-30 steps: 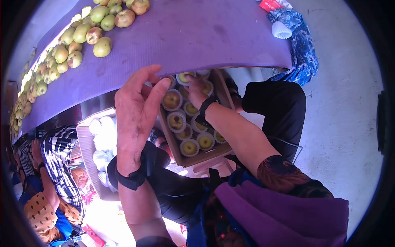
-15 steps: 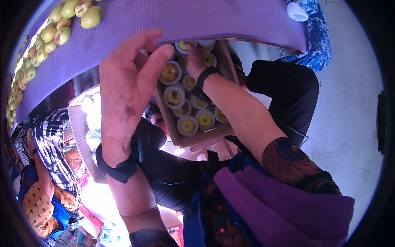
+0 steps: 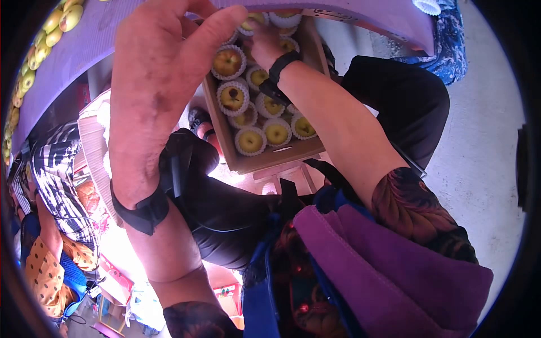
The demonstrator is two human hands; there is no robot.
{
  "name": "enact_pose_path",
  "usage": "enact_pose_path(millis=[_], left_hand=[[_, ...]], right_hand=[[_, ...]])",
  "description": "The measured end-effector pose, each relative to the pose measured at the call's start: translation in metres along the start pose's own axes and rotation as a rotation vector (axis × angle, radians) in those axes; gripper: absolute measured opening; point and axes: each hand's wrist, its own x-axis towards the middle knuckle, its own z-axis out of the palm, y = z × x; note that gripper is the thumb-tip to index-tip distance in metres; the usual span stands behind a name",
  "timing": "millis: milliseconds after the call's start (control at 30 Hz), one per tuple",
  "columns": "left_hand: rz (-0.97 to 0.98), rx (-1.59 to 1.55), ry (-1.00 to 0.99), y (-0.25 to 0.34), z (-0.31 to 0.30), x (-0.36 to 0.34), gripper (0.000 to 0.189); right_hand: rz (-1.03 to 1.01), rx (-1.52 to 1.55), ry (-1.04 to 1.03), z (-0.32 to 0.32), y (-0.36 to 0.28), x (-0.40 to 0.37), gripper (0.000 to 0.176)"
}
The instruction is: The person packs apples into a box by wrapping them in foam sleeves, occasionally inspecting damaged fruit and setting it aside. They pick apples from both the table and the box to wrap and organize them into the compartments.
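My left hand (image 3: pixel 163 73) is raised close to the camera, left of a cardboard box (image 3: pixel 276 160). Its thumb stands apart from the curled fingers, whose tips are partly cut off by the top edge, and nothing shows between them. Inside the far part of the box, my right hand (image 3: pixel 266 46) has its fingers on a yellow-green apple (image 3: pixel 253 21) wrapped in a white foam net; the fingertips are partly hidden. Several more apples in foam nets fill the box, among them a reddish one (image 3: pixel 227 62) and one with a dark spot (image 3: pixel 232 98).
A purple padded table (image 3: pixel 107 28) curves across the top, with loose apples (image 3: pixel 42 50) along its left side. An empty foam net (image 3: pixel 427 6) lies at the upper right. Another person's spotted sleeve (image 3: pixel 45 276) shows at lower left. A second box (image 3: pixel 93 135) stands behind my left arm.
The view has shifted, so the box and table sit higher in it. My left hand appears larger and further up. My right hand stays at the apple in the far part of the box.
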Motion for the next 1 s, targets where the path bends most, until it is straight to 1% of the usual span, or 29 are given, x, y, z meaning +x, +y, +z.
enact_pose_path(millis=[67,167,300,333,367,400,467,533,567,633,700,833,900,1000], left_hand=[[0.004,-0.011,-0.107,0.003,-0.006,0.002,0.026],[0.006,0.060,-0.061,0.009,-0.001,0.001,0.026],[0.028,0.045,-0.083,-0.004,-0.005,0.005,0.026],[0.061,0.046,-0.147,-0.020,-0.010,0.010,0.028],[0.094,0.048,-0.212,-0.027,-0.012,0.014,0.031],[0.098,0.050,-0.210,-0.031,-0.011,0.014,0.031],[0.095,0.076,-0.153,-0.033,-0.011,0.016,0.032],[0.086,0.096,-0.139,-0.032,-0.013,0.018,0.032],[0.069,0.112,-0.133,-0.033,-0.013,0.019,0.031],[0.087,0.122,-0.094,-0.038,-0.013,0.022,0.031],[0.107,0.133,-0.054,-0.044,-0.013,0.025,0.031],[0.112,0.156,-0.018,-0.051,-0.015,0.030,0.031],[0.133,0.174,0.004,-0.055,-0.015,0.030,0.031],[0.093,0.161,0.018,-0.057,-0.014,0.027,0.030]], right_hand=[[-0.015,-0.024,0.011,-0.001,-0.002,-0.003,0.043],[-0.034,-0.048,0.043,0.001,-0.004,-0.007,0.046],[-0.007,-0.040,0.066,0.002,-0.009,-0.012,0.046],[-0.008,-0.038,0.066,0.001,-0.009,-0.012,0.046],[0.046,-0.016,0.057,0.000,-0.008,-0.010,0.045],[0.099,0.008,0.047,-0.001,-0.008,-0.008,0.043],[0.109,0.023,0.047,-0.005,-0.010,-0.017,0.041],[0.136,0.024,0.052,-0.010,-0.012,-0.030,0.035],[0.124,0.026,0.044,-0.016,-0.008,-0.033,0.035],[0.241,-0.009,0.126,-0.028,-0.001,-0.041,0.033],[0.248,-0.006,0.033,-0.043,-0.006,-0.066,0.031],[0.201,0.043,0.033,-0.067,-0.003,-0.096,0.030],[0.229,0.072,0.060,-0.078,-0.004,-0.107,0.026],[0.236,0.132,-0.012,-0.099,0.006,-0.115,0.027]])
